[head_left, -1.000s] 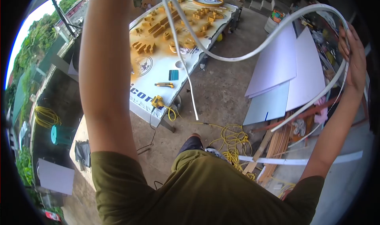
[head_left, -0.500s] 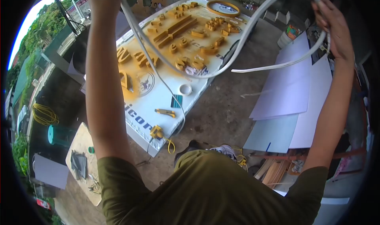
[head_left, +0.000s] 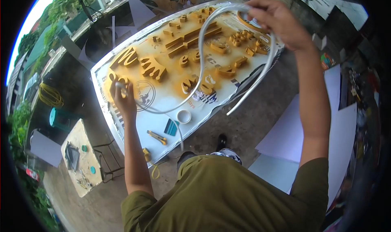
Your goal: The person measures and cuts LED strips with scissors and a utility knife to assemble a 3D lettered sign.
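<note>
A long white cable (head_left: 201, 65) hangs in loops between my two hands. My left hand (head_left: 125, 94), fingers closed on it, is over the left part of the table beside a raised gold-painted letter. My right hand (head_left: 281, 23) grips the looped part higher up, above the far right of the table; one loose end dangles below it. Under the cable are gold letters (head_left: 154, 68) on a tarpaulin-covered table (head_left: 140, 122). Nearer to me lie a white tape roll (head_left: 184, 116), a teal rectangular piece (head_left: 171, 127) and a yellow utility knife (head_left: 157, 137).
White sheets (head_left: 281, 130) lean at the right. On the left stand a small wooden table (head_left: 91, 173) and a teal stool (head_left: 57, 118), with a coiled yellow cord (head_left: 51, 94) behind. A yellow electrical piece (head_left: 146, 153) sits at the near table edge.
My left hand has come down from the top of the view to above the table's left part. My right hand has moved left and inward, over the table. The cable loops shifted with them.
</note>
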The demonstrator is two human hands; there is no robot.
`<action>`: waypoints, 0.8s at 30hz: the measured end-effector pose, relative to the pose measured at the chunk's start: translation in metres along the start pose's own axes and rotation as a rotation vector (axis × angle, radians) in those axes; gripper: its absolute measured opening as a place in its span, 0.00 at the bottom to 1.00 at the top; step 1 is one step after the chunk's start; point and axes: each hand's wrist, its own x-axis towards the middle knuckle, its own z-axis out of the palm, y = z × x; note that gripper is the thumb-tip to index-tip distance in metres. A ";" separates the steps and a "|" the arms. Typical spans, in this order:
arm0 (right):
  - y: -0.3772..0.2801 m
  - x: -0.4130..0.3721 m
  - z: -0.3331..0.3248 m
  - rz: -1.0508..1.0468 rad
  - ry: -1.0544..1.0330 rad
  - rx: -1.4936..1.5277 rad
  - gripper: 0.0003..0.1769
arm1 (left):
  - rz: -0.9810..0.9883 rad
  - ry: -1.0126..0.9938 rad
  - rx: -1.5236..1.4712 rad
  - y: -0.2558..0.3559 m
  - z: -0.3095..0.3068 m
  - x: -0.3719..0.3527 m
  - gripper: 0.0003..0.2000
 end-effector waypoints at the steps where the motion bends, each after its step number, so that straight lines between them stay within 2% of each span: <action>1: 0.011 0.011 0.004 -0.004 -0.032 0.033 0.18 | 0.043 0.009 0.197 -0.018 0.002 -0.016 0.11; 2: 0.022 0.021 0.009 -0.005 -0.061 0.068 0.17 | -0.061 0.020 0.257 -0.040 0.007 -0.033 0.11; 4: 0.047 0.040 0.014 -0.024 -0.141 0.126 0.15 | -0.135 0.060 0.408 -0.073 0.015 -0.064 0.14; 6: 0.072 0.057 0.022 -0.049 -0.244 0.185 0.15 | -0.325 0.060 0.439 -0.094 0.019 -0.089 0.17; 7: 0.087 0.062 0.030 -0.054 -0.290 0.209 0.15 | -0.335 0.035 0.568 -0.112 0.017 -0.103 0.16; 8: 0.100 0.068 0.037 -0.066 -0.332 0.227 0.16 | -0.450 0.042 0.545 -0.113 0.019 -0.112 0.15; 10: 0.109 0.083 0.041 -0.057 -0.409 0.239 0.16 | -0.546 -0.099 0.785 -0.120 0.013 -0.123 0.20; 11: 0.110 0.084 0.044 -0.026 -0.450 0.240 0.16 | -0.642 -0.143 0.908 -0.105 0.020 -0.117 0.20; 13: 0.128 0.090 0.057 -0.005 -0.495 0.291 0.17 | -0.845 -0.250 1.155 -0.034 0.036 -0.095 0.22; 16: 0.138 0.100 0.069 -0.017 -0.573 0.261 0.16 | -0.722 -0.312 1.224 0.043 0.054 -0.050 0.23; 18: 0.142 0.109 0.079 -0.030 -0.629 0.252 0.17 | -0.448 -0.143 0.533 0.080 0.065 -0.024 0.29; 20: 0.138 0.122 0.089 -0.066 -0.635 0.216 0.17 | -0.283 -0.163 -0.176 0.135 0.099 0.005 0.41; 22: 0.135 0.141 0.100 -0.149 -0.623 0.233 0.17 | -0.035 -0.266 -0.094 0.170 0.125 0.032 0.47; 24: 0.129 0.161 0.109 -0.203 -0.634 0.254 0.17 | -0.047 -0.290 -0.012 0.178 0.142 0.054 0.45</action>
